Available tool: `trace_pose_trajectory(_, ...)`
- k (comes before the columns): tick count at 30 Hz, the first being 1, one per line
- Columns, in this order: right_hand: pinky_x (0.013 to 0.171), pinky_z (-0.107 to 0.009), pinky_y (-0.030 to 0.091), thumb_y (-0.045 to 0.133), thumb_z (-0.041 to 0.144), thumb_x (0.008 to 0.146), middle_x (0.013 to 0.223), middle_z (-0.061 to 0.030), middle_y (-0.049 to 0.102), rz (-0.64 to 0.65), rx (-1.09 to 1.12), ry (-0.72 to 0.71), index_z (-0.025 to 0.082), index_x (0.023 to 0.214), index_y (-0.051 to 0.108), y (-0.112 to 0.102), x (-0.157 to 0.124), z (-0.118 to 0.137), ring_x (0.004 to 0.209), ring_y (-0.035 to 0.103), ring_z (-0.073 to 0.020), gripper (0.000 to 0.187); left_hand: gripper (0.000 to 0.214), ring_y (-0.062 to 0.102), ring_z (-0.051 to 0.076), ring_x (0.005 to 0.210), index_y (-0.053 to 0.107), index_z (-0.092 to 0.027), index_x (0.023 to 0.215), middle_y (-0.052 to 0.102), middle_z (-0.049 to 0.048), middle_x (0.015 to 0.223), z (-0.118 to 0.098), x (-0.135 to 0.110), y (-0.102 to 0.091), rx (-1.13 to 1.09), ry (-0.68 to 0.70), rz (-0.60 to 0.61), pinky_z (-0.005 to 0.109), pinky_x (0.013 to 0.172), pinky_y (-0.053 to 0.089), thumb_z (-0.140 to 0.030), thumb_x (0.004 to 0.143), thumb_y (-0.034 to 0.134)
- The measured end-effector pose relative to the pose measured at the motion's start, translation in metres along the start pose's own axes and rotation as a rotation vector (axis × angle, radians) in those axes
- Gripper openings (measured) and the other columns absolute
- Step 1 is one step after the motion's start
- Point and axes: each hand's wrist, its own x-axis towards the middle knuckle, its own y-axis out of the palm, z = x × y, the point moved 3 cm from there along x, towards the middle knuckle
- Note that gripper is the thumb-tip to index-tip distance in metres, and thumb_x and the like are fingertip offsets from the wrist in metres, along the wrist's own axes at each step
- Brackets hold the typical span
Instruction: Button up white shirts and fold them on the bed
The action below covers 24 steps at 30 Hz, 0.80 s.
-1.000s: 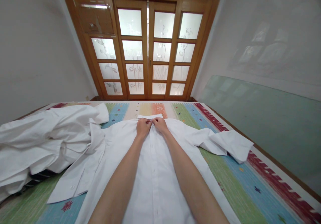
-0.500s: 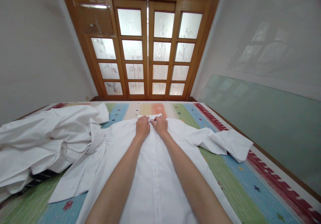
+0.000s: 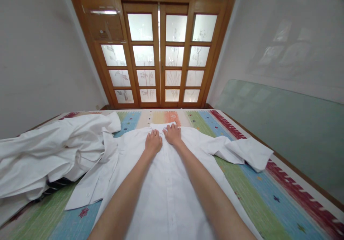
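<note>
Counting first, operator: what is on the bed?

Operator: Two hands, one flat white shirt (image 3: 166,186), one heap of white clothes (image 3: 51,154) at the left, and one striped bedcover (image 3: 258,193) under it all.

Inspector: Locate the shirt and describe it.

Operator: It lies front-up along the middle of the bedcover, with its collar (image 3: 160,126) at the far end. The front is closed and smooth. Two sleeves are spread out. One sleeve (image 3: 243,153) lies to the right and the other sleeve (image 3: 90,188) lies to the left, touching the heap.

Inspector: State the grip.

Operator: The right hand (image 3: 172,134) presses on the collar with its fingers slightly spread. The left hand (image 3: 153,142) rests just below the collar with its fingers together and bent. I cannot tell whether its tips pinch any cloth.
</note>
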Motion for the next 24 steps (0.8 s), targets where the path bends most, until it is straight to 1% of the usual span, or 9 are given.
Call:
trace_pose_trajectory(3, 0.098, -0.043, 0.031, 0.034, 0.04, 0.097, 0.131, -0.0178, 0.051, 0.01, -0.044, -0.079, 0.015, 0.126, 0.054, -0.003, -0.012, -0.001, 0.122, 0.041, -0.0304, 0.043, 0.049, 0.036, 0.029, 0.138, 0.045, -0.003, 0.136, 0.043, 0.0217, 0.145, 0.004, -0.006, -0.004, 0.01, 0.024, 0.127, 0.044, 0.111, 0.029, -0.028, 0.096, 0.031)
trace_pose_trajectory(6, 0.104, -0.043, 0.028, 0.031, 0.042, 0.098, 0.14, -0.0166, 0.046, 0.034, -0.04, -0.118, 0.015, 0.136, 0.048, -0.004, -0.026, -0.003, 0.128, 0.038, -0.0305, 0.05, 0.054, 0.027, 0.029, 0.142, 0.037, -0.008, 0.144, 0.033, 0.0173, 0.152, 0.009, -0.013, -0.007, -0.01, 0.035, 0.216, 0.046, 0.114, 0.023, -0.035, 0.098, 0.029)
trace_pose_trajectory(9, 0.111, -0.044, 0.019, 0.026, 0.045, 0.098, 0.152, -0.0157, 0.034, 0.12, -0.028, -0.143, 0.011, 0.146, 0.036, -0.002, -0.037, -0.004, 0.138, 0.028, -0.0309, 0.059, 0.055, 0.023, 0.029, 0.144, 0.034, -0.014, 0.147, 0.029, 0.0123, 0.155, 0.011, -0.02, -0.01, -0.03, 0.022, 0.209, 0.05, 0.115, 0.019, -0.039, 0.098, 0.026)
trace_pose_trajectory(12, 0.114, -0.046, 0.012, 0.02, 0.05, 0.098, 0.158, -0.0141, 0.021, 0.201, -0.007, -0.168, 0.01, 0.15, 0.028, -0.001, -0.047, -0.007, 0.144, 0.018, -0.0306, 0.066, 0.053, 0.026, 0.03, 0.143, 0.039, -0.016, 0.144, 0.034, 0.0129, 0.153, 0.009, -0.023, -0.011, -0.022, 0.015, 0.159, 0.051, 0.114, 0.02, -0.039, 0.097, 0.028)
trace_pose_trajectory(15, 0.115, -0.048, 0.008, 0.017, 0.055, 0.097, 0.159, -0.0107, 0.013, 0.263, 0.002, -0.196, 0.013, 0.152, 0.023, -0.002, -0.055, -0.008, 0.146, 0.01, -0.029, 0.07, 0.05, 0.03, 0.03, 0.141, 0.044, -0.014, 0.141, 0.04, 0.0145, 0.15, 0.006, -0.026, -0.012, -0.007, 0.026, 0.122, 0.051, 0.114, 0.022, -0.033, 0.098, 0.028)
trace_pose_trajectory(17, 0.115, -0.048, 0.006, 0.017, 0.059, 0.096, 0.16, -0.0091, 0.011, 0.302, 0.006, -0.205, 0.015, 0.153, 0.021, -0.004, -0.061, -0.008, 0.147, 0.007, -0.0281, 0.072, 0.05, 0.03, 0.03, 0.141, 0.043, -0.011, 0.141, 0.039, 0.0155, 0.15, 0.005, -0.027, -0.011, -0.002, 0.04, 0.129, 0.051, 0.114, 0.023, -0.028, 0.097, 0.025)
trace_pose_trajectory(19, 0.116, -0.048, 0.005, 0.017, 0.061, 0.095, 0.16, -0.0086, 0.01, 0.318, 0.012, -0.21, 0.016, 0.153, 0.02, -0.006, -0.067, -0.008, 0.147, 0.006, -0.0278, 0.074, 0.051, 0.027, 0.03, 0.142, 0.041, -0.011, 0.143, 0.036, 0.0158, 0.152, 0.005, -0.03, -0.011, -0.01, 0.05, 0.153, 0.052, 0.114, 0.022, -0.029, 0.097, 0.025)
trace_pose_trajectory(24, 0.116, -0.048, 0.008, 0.018, 0.056, 0.097, 0.159, -0.0093, 0.015, 0.261, 0.019, -0.234, 0.015, 0.152, 0.024, -0.011, -0.083, -0.007, 0.146, 0.01, -0.0282, 0.07, 0.054, 0.02, 0.029, 0.145, 0.035, -0.016, 0.147, 0.03, 0.0118, 0.155, 0.009, -0.04, -0.013, -0.033, 0.056, 0.212, 0.053, 0.114, 0.02, -0.037, 0.098, 0.025)
